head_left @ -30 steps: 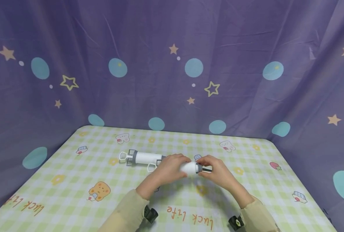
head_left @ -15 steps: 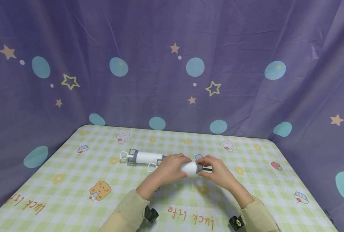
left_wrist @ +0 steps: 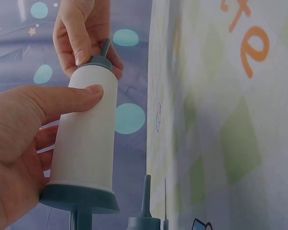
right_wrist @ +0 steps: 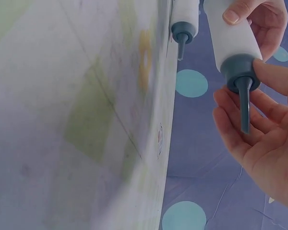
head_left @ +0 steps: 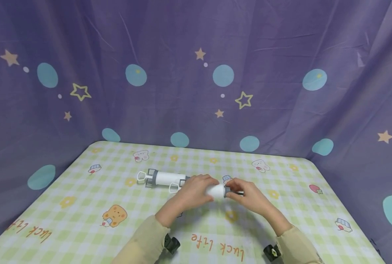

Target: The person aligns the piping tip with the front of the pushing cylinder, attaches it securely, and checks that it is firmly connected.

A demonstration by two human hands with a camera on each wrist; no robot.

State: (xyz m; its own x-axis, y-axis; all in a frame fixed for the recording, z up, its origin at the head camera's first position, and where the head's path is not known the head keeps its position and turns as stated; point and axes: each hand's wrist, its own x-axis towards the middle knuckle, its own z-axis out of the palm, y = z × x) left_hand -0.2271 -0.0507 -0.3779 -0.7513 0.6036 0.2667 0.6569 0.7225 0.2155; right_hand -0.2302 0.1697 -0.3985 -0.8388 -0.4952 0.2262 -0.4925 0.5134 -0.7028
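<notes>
Held a little above the table is a large syringe (head_left: 216,191) with a white barrel, a grey nozzle cap and a white loop handle. My left hand (head_left: 197,189) grips its barrel, thumb across the near side in the left wrist view. At the other end, my right hand (head_left: 250,197) pinches the grey cap (right_wrist: 237,67) between thumb and fingers. The thin grey nozzle (right_wrist: 245,108) points out past those fingers over the palm. A second syringe (head_left: 170,179) of the same kind lies behind on the table, its front end hidden behind my left hand in the head view.
A green checked tablecloth (head_left: 116,187) with printed cartoons and lettering covers the table. Beyond its back edge hangs a purple curtain (head_left: 182,91) with stars and blue ovals. The second syringe's plunger handle (head_left: 141,176) points left.
My right hand's fingers have shifted and turned slightly on the cap, and less of the nozzle shows in the head view. My left hand keeps its grip on the barrel.
</notes>
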